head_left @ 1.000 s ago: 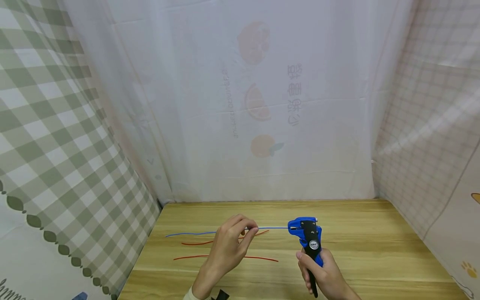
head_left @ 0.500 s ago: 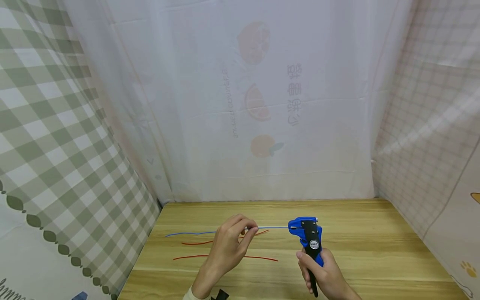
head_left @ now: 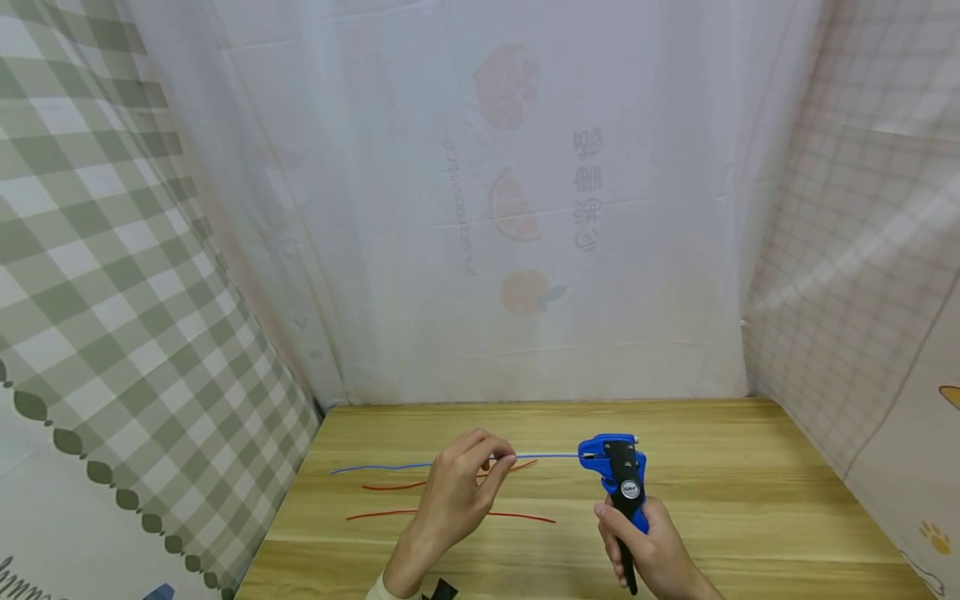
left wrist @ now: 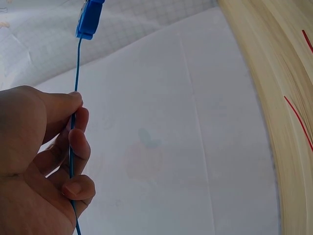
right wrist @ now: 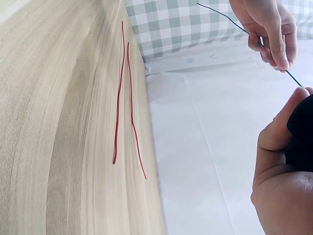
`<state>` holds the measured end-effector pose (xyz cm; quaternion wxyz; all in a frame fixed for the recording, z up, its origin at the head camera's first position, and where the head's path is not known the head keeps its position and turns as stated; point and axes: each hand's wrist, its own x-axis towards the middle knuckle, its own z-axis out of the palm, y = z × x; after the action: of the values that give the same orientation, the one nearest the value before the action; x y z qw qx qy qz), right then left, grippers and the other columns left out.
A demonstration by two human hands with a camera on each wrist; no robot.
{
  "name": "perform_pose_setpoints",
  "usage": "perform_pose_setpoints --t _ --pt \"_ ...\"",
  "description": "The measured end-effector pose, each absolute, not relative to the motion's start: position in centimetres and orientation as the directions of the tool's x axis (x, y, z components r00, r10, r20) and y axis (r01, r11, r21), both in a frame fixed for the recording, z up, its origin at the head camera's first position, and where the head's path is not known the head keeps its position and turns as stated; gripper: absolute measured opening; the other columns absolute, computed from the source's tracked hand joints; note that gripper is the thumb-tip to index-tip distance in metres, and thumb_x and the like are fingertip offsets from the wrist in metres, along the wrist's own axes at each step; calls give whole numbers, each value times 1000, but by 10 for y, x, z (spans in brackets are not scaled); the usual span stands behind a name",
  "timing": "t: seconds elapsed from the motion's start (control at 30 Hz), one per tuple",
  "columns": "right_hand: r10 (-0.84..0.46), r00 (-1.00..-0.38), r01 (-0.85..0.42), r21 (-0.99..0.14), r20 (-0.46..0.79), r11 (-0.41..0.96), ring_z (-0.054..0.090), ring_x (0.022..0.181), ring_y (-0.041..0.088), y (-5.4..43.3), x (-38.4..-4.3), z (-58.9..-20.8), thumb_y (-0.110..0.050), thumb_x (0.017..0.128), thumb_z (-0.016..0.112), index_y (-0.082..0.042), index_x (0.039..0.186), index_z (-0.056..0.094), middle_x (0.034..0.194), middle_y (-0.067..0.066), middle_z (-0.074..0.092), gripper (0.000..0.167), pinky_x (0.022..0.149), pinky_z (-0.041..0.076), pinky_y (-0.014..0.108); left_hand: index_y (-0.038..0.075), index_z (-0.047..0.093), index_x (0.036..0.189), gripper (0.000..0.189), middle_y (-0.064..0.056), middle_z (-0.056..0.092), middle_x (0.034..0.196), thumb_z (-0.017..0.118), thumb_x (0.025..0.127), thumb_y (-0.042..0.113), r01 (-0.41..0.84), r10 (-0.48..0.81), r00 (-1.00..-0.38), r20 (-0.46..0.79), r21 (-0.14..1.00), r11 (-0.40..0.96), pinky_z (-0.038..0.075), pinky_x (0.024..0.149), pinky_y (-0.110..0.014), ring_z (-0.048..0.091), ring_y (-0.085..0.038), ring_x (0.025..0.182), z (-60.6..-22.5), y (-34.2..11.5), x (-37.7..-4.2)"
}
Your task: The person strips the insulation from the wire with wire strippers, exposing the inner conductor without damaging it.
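Observation:
My left hand (head_left: 459, 485) pinches a thin blue wire (head_left: 547, 456) between thumb and fingers, and the wire's free length trails off to the left. The wire's right end sits in the nose of a blue and black wire stripper (head_left: 621, 471). Around the stripper's handles curl the fingers of my right hand (head_left: 652, 546). In the left wrist view the blue wire (left wrist: 77, 68) runs taut from my thumb up to the tool's blue tip (left wrist: 90, 19). How far the end reaches inside the tool is hidden.
Two red wires lie on the wooden table (head_left: 750, 500): one nearer wire (head_left: 522, 516) and one farther wire (head_left: 393, 487), both partly behind my left hand in the head view. A white curtain (head_left: 637, 333) hangs along the back, with a green checked cloth (head_left: 150, 250) on the left.
The stripper and my right hand have shifted very slightly to the right. My left hand keeps its place on the blue wire.

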<state>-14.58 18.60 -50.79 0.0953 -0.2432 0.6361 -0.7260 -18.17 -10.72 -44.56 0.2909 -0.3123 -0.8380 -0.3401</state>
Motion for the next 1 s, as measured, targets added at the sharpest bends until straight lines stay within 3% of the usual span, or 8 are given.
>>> perform_pose_setpoints --t 0.27,0.5,0.67,1.0 --pt "-453 -860 -152 -965 236 -214 45 50 48 189 -147 -510 -1 120 40 22 104 41 68 32 43 28 43 59 39 16 81 100 8 6 75 94 86 100 10 720 320 -633 705 384 577 57 72 -20 66 -3 84 -446 -108 -183" --pt "-447 -865 -144 -965 230 -218 45 52 48 193 -146 -512 -2 120 40 1 106 53 70 32 43 20 44 59 39 16 81 100 8 6 75 94 86 100 10 708 310 -647 697 399 582 54 72 -16 65 -3 83 -449 -110 -185" --pt "-447 -863 -141 -962 236 -236 43 54 50 198 -145 -514 -1 120 39 -2 106 53 71 32 43 20 46 60 41 15 82 99 7 6 76 94 86 100 9 699 308 -660 685 411 585 53 71 -15 65 -3 83 -453 -111 -189" --pt "-439 -872 -128 -966 218 -226 65 56 27 210 -145 -515 -2 120 38 4 109 51 74 28 49 18 51 64 46 15 82 100 9 5 77 94 86 100 7 697 316 -673 669 430 573 54 71 -17 66 -4 84 -462 -114 -197"
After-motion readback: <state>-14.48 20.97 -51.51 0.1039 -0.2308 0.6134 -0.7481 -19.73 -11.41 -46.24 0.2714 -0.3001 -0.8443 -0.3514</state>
